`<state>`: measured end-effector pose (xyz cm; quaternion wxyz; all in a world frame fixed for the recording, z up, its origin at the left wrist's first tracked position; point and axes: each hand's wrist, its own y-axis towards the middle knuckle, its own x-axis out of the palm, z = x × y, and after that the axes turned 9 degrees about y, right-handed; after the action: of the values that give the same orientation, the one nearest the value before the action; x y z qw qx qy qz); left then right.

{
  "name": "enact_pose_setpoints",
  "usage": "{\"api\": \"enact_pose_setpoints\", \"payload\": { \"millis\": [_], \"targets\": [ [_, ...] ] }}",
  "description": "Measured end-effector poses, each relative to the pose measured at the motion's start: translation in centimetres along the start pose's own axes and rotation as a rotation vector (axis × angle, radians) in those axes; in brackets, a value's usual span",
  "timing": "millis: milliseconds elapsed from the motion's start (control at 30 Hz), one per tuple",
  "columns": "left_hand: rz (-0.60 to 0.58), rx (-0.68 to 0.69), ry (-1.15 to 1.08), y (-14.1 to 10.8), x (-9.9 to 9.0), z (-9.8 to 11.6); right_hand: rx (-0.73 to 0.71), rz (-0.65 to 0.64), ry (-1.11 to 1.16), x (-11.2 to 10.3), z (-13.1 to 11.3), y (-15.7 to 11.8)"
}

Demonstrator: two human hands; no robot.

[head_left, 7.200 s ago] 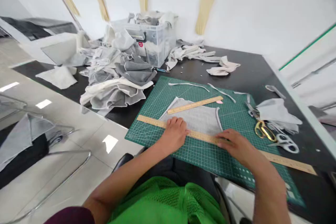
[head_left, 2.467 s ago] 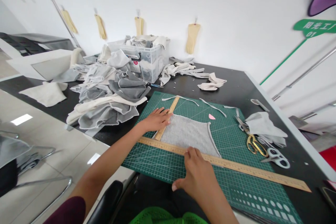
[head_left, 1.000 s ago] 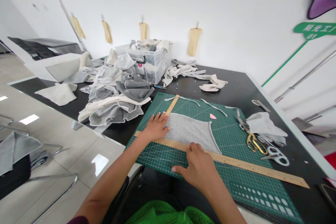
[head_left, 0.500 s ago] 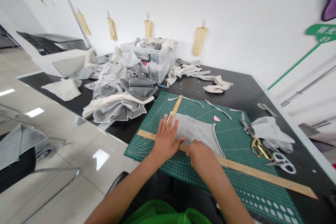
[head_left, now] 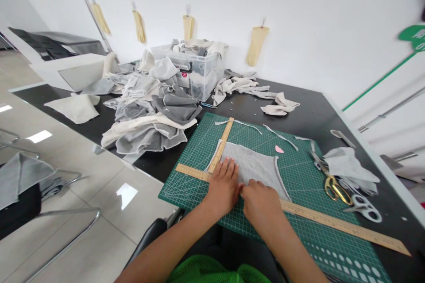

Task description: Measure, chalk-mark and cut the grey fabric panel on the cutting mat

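Note:
A piece of grey fabric point(head_left: 257, 166) lies on the green cutting mat point(head_left: 195, 141). A long wooden ruler point(head_left: 335, 219) runs along its near edge, and a short wooden ruler point(head_left: 222, 145) crosses its left end. My left hand point(head_left: 224, 185) lies over the fabric and long ruler with fingers stretched out flat, right of the short ruler's near end. Close beside it, my right hand point(head_left: 262, 201) is closed, fingers curled down at the long ruler and fabric edge. What it grips, if anything, is hidden beneath it. The two thumbs nearly touch.
Gold-handled scissors point(head_left: 337, 190) and white-handled scissors point(head_left: 365, 208) lie at the right beside fabric scraps point(head_left: 350, 166). A pink piece point(head_left: 279, 149) and thin strips point(head_left: 280, 137) rest on the mat. A fabric pile point(head_left: 149, 110) and a clear bin point(head_left: 207, 75) stand at the back left.
My left hand has slid right and nearer along the fabric, closer to my right hand, uncovering the short ruler's near end. My right hand stays curled at the long ruler. The view has shifted slightly.

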<state>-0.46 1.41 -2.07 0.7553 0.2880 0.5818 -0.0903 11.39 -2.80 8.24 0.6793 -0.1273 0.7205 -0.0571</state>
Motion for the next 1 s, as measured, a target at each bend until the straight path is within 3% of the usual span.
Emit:
{"api": "enact_pose_setpoints", "payload": {
  "millis": [133,233,333,400,500,600,733,1000],
  "targets": [
    [-0.034,0.03,0.012,0.2,1.4,-0.3,-0.012,-0.009,0.015,-0.8,-1.5,-0.2],
    [-0.064,0.033,0.028,0.6,1.9,-0.2,-0.121,0.109,0.101,-2.6,-3.0,0.9],
    [-0.109,-0.02,-0.005,1.0,1.3,0.1,-0.23,0.28,0.254,-4.5,-3.8,4.5],
    [-0.116,0.014,-0.055,1.1,0.5,0.4,-0.294,0.308,0.379,-4.9,-3.5,7.9],
    [-0.119,0.022,-0.072,0.9,-0.3,0.5,-0.265,0.333,0.43,-3.5,-2.0,12.7],
    [-0.133,0.009,-0.054,0.8,-0.2,0.4,-0.269,0.341,0.422,-1.0,0.0,15.2],
    [-0.147,0.017,-0.05,0.9,0.2,0.3,-0.317,0.358,0.407,1.3,1.8,16.0],
    [-0.167,-0.002,-0.057,0.9,-0.4,0.5,-0.476,0.382,0.46,3.4,2.5,17.8]
  ]
}}
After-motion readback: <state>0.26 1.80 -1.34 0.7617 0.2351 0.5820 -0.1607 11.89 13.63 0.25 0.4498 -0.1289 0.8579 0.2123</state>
